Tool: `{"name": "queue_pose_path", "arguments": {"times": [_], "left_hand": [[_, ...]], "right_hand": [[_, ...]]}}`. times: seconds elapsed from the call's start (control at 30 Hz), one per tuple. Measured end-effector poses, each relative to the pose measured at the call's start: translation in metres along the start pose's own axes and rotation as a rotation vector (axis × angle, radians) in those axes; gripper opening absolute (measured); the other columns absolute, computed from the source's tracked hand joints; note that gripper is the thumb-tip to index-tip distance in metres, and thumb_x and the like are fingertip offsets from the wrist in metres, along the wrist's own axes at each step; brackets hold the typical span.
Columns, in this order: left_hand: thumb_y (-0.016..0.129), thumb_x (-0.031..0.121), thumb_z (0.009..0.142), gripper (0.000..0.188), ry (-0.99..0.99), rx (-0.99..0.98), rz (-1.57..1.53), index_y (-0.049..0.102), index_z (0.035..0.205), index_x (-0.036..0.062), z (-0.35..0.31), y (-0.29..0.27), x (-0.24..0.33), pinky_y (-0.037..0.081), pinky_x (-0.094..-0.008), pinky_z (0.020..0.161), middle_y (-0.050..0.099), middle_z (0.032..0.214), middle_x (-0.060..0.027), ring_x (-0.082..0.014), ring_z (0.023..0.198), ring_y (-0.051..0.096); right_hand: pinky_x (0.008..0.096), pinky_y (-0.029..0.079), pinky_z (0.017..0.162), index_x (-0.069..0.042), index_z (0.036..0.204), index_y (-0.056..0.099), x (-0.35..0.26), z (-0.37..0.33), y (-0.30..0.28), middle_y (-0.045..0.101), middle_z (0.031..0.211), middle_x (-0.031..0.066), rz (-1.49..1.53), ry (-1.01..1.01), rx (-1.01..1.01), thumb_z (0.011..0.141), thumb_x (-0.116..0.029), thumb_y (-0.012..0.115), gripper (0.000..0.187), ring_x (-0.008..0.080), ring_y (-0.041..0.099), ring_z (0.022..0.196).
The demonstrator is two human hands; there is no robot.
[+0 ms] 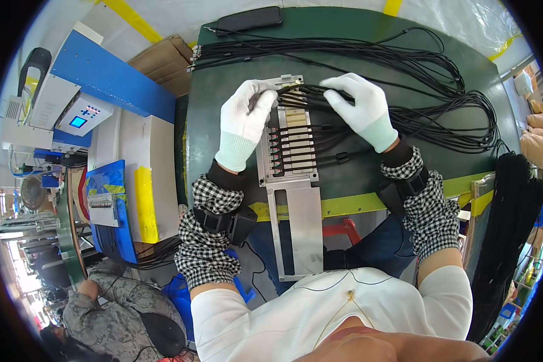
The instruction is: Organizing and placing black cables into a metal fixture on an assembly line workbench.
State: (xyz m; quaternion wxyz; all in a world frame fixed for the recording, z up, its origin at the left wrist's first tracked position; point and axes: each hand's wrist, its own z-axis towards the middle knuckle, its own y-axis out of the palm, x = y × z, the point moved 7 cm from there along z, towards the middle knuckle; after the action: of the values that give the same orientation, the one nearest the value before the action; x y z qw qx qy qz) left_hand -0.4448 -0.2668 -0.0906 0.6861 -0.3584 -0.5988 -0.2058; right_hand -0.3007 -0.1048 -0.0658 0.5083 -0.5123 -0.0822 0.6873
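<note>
A metal slotted fixture (288, 180) lies on the green table before me, with a flat metal plate (306, 232) reaching from it over the near edge. Several black cables (295, 152) sit side by side in its slots, their small connector ends along the left side. My left hand (245, 117), in a white glove, is closed at the fixture's upper left; whatever its fingertips pinch is too small to make out. To the right, my gloved right hand (362, 108) has its thumb and fingers curled on a black cable (320, 90) running across the fixture's far end.
A large bundle of black cables (464, 111) loops across the table's right and far side. At the far edge lies a dark flat case (249, 20). A blue-and-white machine (111, 78) stands on the left, a person (133, 304) beyond it. More black cables (504, 229) hang at right.
</note>
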Motion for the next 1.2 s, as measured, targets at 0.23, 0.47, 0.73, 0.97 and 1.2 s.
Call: {"name": "queue_pose_path", "arguments": {"times": [0.23, 0.47, 0.73, 0.97, 1.2], "left_hand": [[0.059, 0.006, 0.091, 0.017, 0.038, -0.215, -0.176, 0.059, 0.106, -0.001, -0.01, 0.023, -0.002, 0.046, -0.0218, 0.069, 0.064, 0.094, -0.0021, -0.0044, 0.078, 0.055], [0.056, 0.008, 0.089, 0.012, 0.038, -0.092, 0.144, 0.061, 0.099, 0.0037, -0.001, 0.0, -0.006, 0.048, -0.0255, 0.067, 0.065, 0.083, -0.0036, -0.009, 0.074, 0.061], [0.058, 0.019, 0.091, 0.013, 0.082, 0.064, 0.472, 0.064, 0.099, 0.0108, 0.006, -0.03, -0.031, 0.052, -0.0365, 0.07, 0.069, 0.08, -0.0105, -0.0268, 0.073, 0.068], [0.056, 0.012, 0.095, 0.013, 0.183, 0.133, 0.606, 0.062, 0.101, 0.0024, 0.001, -0.032, -0.021, 0.049, -0.0265, 0.064, 0.067, 0.08, -0.0071, -0.0127, 0.063, 0.061], [0.058, 0.016, 0.09, 0.012, 0.189, 0.049, 0.533, 0.067, 0.097, 0.0127, -0.002, -0.019, -0.007, 0.053, -0.04, 0.073, 0.069, 0.086, -0.0093, -0.0314, 0.08, 0.066]], "right_hand": [[0.034, 0.053, 0.071, -0.009, 0.098, 0.073, -0.038, -0.013, 0.031, 0.069, 0.086, 0.0093, 0.003, -0.243, -0.049, 0.083, -0.018, 0.072, 0.018, 0.0261, 0.067, 0.077], [0.0366, 0.052, 0.067, -0.012, 0.097, 0.072, -0.012, -0.014, 0.036, 0.069, 0.082, 0.0065, -0.061, -0.129, -0.106, 0.081, -0.019, 0.073, 0.018, 0.027, 0.065, 0.073], [0.0365, 0.048, 0.062, -0.014, 0.087, 0.068, -0.025, -0.016, 0.045, 0.063, 0.073, 0.0034, -0.26, -0.288, -0.08, 0.079, -0.017, 0.071, 0.009, 0.0249, 0.062, 0.067], [0.0366, 0.047, 0.061, -0.013, 0.085, 0.066, -0.028, -0.018, 0.045, 0.062, 0.072, 0.0034, -0.298, -0.313, -0.096, 0.079, -0.016, 0.07, 0.008, 0.025, 0.062, 0.067], [0.0356, 0.048, 0.064, -0.012, 0.085, 0.065, -0.024, -0.019, 0.06, 0.059, 0.07, 0.0031, -0.229, -0.264, -0.086, 0.08, -0.016, 0.068, 0.007, 0.0247, 0.06, 0.066]]}}
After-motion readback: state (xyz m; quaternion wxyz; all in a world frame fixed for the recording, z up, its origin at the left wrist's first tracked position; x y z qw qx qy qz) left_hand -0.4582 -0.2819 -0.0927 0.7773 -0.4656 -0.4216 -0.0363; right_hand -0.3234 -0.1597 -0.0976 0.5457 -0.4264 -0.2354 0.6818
